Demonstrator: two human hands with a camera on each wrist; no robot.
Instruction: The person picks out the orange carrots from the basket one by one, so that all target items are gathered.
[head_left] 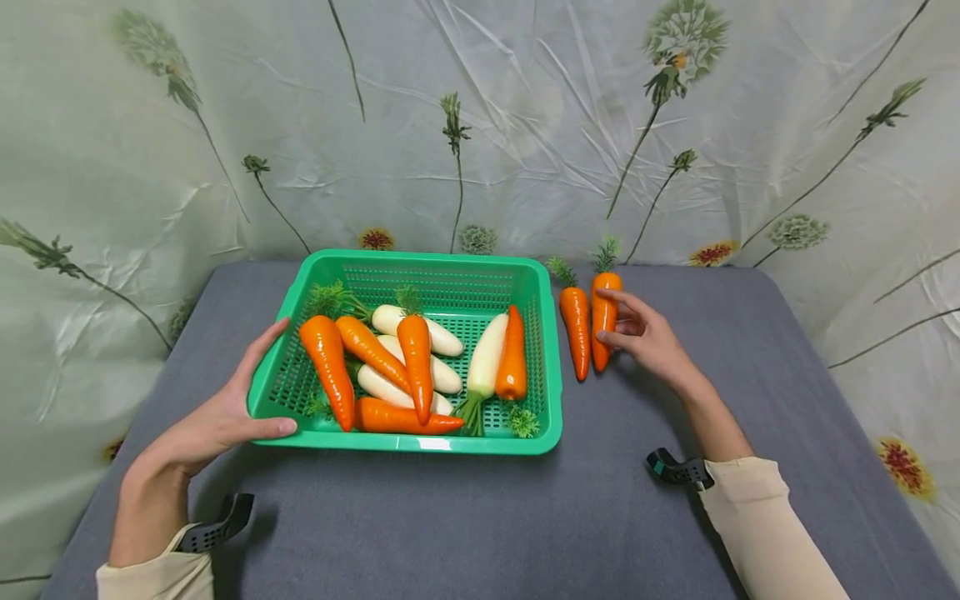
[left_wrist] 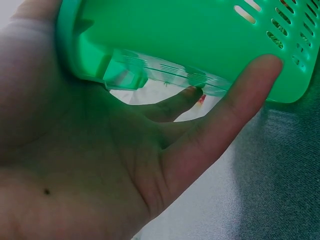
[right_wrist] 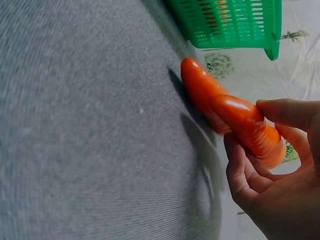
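On the gray desk [head_left: 480, 525], we record 1 green slotted basket [head_left: 510, 446], upright. Contents, as counted in the head view: 5 orange carrots [head_left: 415, 367] and 4 white radishes [head_left: 442, 337]. At left and middle, 4 of the carrots lie over and beside 3 of the radishes; of these carrots, 1 runs along the front wall, tip to the right. Toward the right end, the remaining radish and carrot lie side by side, leafy ends to the front.

Outside, just beside the right wall: 2 further carrots, nearly parallel, leafy ends to the back. Nearer the basket, the loose carrot [head_left: 575, 329]; beyond it, the held carrot [head_left: 604, 315], pinched between thumb and fingers of the right hand [head_left: 651, 333]. We cannot tell whether it touches the desk.

At the basket's left end, the left hand [head_left: 217, 425] is spread wide, thumb at the front corner.

By view: only the left wrist gives us the basket's left outer wall, with a straight finger against it. The right wrist shows us the fingers beneath the held carrot, and orange through the basket's slots.
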